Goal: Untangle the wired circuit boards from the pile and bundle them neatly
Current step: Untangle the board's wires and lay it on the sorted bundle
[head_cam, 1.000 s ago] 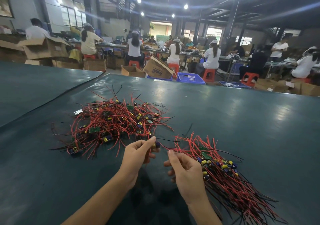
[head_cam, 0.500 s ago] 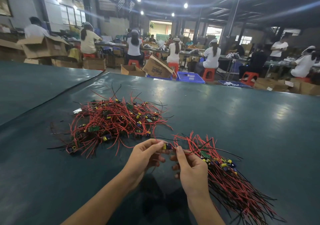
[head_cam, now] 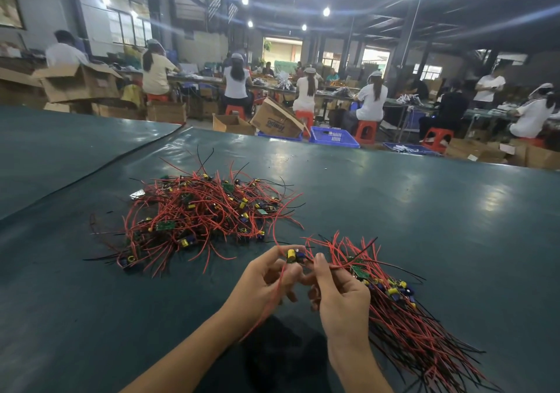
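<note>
In the head view, the left hand (head_cam: 266,283) is pinching a small circuit board (head_cam: 292,255) with a yellow part in a narrow grip of thumb and forefinger, and a red wire (head_cam: 272,298) is trailing down across its palm. The right hand (head_cam: 342,295) is just beside it, its grip curling round red wires at the end of the bundle (head_cam: 403,307), which is lying toward the near right corner of the dark green surface (head_cam: 394,198). The tangled pile (head_cam: 200,210) is sitting left of centre, farther from the near edge.
</note>
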`<state>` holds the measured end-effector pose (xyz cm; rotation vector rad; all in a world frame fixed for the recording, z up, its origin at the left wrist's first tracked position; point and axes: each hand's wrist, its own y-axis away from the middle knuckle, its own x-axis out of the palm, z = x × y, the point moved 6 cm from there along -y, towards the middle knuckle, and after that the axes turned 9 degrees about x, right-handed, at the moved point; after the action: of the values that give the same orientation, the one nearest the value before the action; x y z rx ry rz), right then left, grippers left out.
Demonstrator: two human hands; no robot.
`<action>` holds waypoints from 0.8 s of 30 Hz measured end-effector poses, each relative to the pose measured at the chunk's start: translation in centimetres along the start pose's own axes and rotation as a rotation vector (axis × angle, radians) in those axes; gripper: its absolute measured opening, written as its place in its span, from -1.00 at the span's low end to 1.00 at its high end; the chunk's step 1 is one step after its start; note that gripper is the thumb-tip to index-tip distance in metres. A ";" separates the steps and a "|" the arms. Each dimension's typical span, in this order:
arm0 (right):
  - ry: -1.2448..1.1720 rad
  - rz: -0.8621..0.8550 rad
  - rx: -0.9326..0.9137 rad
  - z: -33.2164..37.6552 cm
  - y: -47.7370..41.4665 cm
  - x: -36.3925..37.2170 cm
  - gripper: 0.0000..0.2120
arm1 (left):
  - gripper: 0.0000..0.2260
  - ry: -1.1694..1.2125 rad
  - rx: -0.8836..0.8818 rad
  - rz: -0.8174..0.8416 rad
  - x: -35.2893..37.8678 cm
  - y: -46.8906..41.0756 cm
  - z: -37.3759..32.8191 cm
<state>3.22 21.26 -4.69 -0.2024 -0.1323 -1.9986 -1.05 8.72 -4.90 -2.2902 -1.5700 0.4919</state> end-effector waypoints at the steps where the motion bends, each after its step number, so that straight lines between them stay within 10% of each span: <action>1: 0.007 0.009 -0.010 0.1 0.1 0.2 -0.76 | -0.65 -0.007 0.032 -0.044 -0.3 -0.1 -0.3; 10: -0.066 0.075 0.036 -0.1 0.0 0.3 -0.74 | -0.58 0.279 -0.145 -0.355 -2.0 -0.4 0.2; 24: 0.046 0.066 -0.087 0.4 0.3 0.3 -0.78 | -0.60 0.072 -0.112 -0.069 0.1 -0.1 -0.4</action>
<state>3.37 20.97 -4.20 -0.2139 -0.0095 -1.9437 -0.93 8.88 -4.48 -2.2979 -1.6737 0.3079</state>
